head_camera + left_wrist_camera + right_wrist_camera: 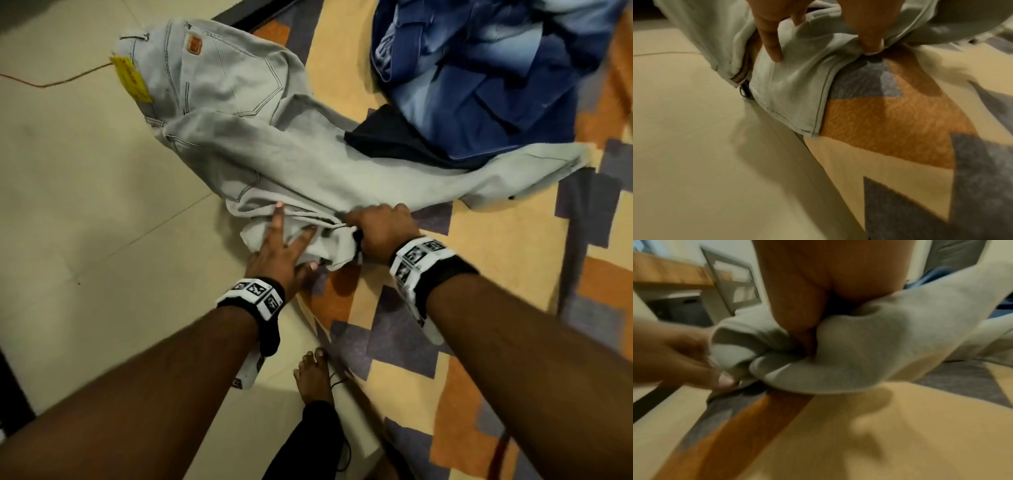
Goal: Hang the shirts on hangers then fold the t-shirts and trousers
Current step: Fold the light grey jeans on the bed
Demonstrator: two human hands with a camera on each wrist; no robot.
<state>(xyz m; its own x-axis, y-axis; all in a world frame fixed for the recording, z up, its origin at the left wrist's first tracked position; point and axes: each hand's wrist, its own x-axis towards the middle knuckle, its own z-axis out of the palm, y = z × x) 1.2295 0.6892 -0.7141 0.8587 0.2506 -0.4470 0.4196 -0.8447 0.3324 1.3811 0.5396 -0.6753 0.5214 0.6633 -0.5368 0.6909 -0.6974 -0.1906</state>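
Note:
Light grey trousers lie crumpled, half on the tiled floor and half on the patterned rug, waistband at the far left and one leg stretching right. My left hand lies on the near leg end with the fingers spread on top and the thumb tucked at the hem, pinching the cloth. Just to its right, my right hand is a fist that grips a bunch of the same grey fabric. The two hands are close together.
A pile of blue denim clothes and a dark garment lie on the rug at the back right. A yellow tag hangs from the waistband. An orange cord crosses the tiles. My bare foot stands near the rug's edge.

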